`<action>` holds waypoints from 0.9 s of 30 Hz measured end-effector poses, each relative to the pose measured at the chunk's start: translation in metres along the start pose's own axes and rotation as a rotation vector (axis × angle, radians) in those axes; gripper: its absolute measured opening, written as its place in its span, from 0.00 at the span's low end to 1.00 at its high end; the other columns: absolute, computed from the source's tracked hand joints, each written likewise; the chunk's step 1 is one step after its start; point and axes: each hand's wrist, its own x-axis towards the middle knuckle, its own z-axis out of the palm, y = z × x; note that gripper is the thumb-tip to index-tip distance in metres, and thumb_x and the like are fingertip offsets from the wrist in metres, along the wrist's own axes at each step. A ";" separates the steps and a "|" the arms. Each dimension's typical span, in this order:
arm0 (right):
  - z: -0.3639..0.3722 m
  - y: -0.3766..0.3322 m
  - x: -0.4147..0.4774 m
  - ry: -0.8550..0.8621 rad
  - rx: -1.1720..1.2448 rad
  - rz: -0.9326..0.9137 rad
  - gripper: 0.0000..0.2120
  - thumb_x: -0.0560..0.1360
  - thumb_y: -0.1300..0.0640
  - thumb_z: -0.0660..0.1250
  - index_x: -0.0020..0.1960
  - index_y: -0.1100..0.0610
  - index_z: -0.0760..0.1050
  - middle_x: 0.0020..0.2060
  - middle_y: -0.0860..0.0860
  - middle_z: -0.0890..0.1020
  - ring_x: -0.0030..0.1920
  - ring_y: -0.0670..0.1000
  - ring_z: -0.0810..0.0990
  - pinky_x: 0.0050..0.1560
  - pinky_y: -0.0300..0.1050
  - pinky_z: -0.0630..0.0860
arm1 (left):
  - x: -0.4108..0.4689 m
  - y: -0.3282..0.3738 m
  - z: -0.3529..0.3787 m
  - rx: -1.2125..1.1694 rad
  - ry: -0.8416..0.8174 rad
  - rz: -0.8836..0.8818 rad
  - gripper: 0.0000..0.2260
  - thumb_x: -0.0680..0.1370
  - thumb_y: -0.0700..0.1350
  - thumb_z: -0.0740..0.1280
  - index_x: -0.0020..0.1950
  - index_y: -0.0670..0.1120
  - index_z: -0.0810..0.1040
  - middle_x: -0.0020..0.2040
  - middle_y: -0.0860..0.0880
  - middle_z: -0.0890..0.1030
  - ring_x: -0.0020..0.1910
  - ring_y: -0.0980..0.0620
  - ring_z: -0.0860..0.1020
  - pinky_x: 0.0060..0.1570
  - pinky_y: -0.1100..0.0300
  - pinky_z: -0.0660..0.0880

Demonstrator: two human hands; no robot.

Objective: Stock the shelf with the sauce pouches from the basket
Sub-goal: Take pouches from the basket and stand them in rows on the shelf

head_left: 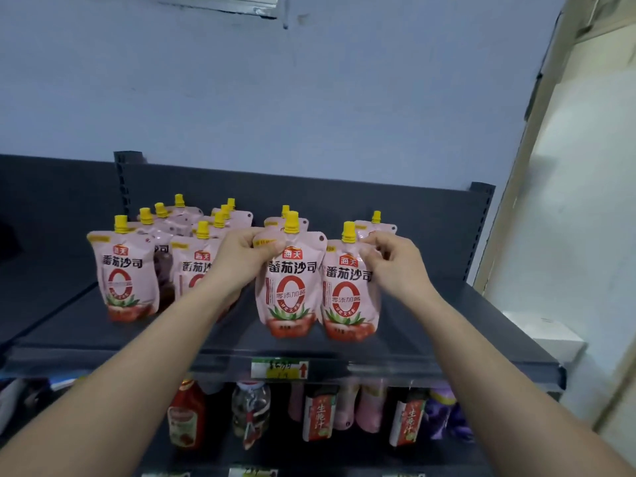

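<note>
The shelf [430,342] is a flat, dark grey metal deck with a matching back panel and perforated uprights at the rear corners. On it stand soft pink plastic pouches, each a rounded flat pack narrowing to a ribbed yellow screw cap, printed with a red ring and a tomato picture. They form four rows running from front to back: the caps suggest about four in the far-left row, four in the next, two in the third and two in the right row, though the rear ones are partly hidden. The left hand [237,263] pinches the top corner of the front pouch of the third row [290,297], fingers closed on the film beside the cap. The right hand [395,266] pinches the top right corner of the front pouch of the right row [347,304] the same way. Both pouches stand upright near the shelf's front edge, side by side and touching. A yellow-green price tag [278,370] sits in the clear front rail. Below, glossy bottles [187,414] and more pink packs stand, blurred. No basket is in view.
</note>
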 end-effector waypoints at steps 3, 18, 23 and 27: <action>0.000 0.016 0.015 0.009 -0.014 0.027 0.08 0.78 0.59 0.63 0.44 0.52 0.79 0.37 0.43 0.80 0.40 0.47 0.78 0.40 0.43 0.74 | 0.021 -0.009 0.011 0.019 0.000 -0.024 0.05 0.77 0.39 0.68 0.43 0.45 0.82 0.33 0.54 0.85 0.34 0.59 0.83 0.32 0.68 0.75; 0.031 0.073 0.080 0.006 0.021 0.103 0.06 0.78 0.60 0.64 0.46 0.53 0.79 0.39 0.44 0.79 0.42 0.46 0.78 0.39 0.39 0.74 | 0.105 -0.063 0.023 0.000 0.044 -0.163 0.05 0.78 0.39 0.65 0.45 0.47 0.79 0.42 0.49 0.83 0.41 0.53 0.81 0.37 0.61 0.75; 0.039 0.084 0.097 -0.050 0.057 0.108 0.08 0.78 0.60 0.64 0.43 0.51 0.78 0.39 0.43 0.79 0.42 0.46 0.78 0.38 0.38 0.70 | 0.117 -0.071 0.026 0.008 0.077 -0.191 0.05 0.78 0.38 0.65 0.48 0.47 0.79 0.41 0.51 0.82 0.40 0.56 0.80 0.35 0.64 0.74; 0.047 0.091 0.108 -0.070 0.099 0.140 0.09 0.78 0.59 0.63 0.42 0.49 0.78 0.43 0.47 0.81 0.48 0.51 0.80 0.46 0.49 0.78 | 0.127 -0.081 0.022 0.044 0.099 -0.206 0.05 0.78 0.38 0.66 0.50 0.45 0.80 0.45 0.48 0.83 0.43 0.52 0.80 0.40 0.61 0.75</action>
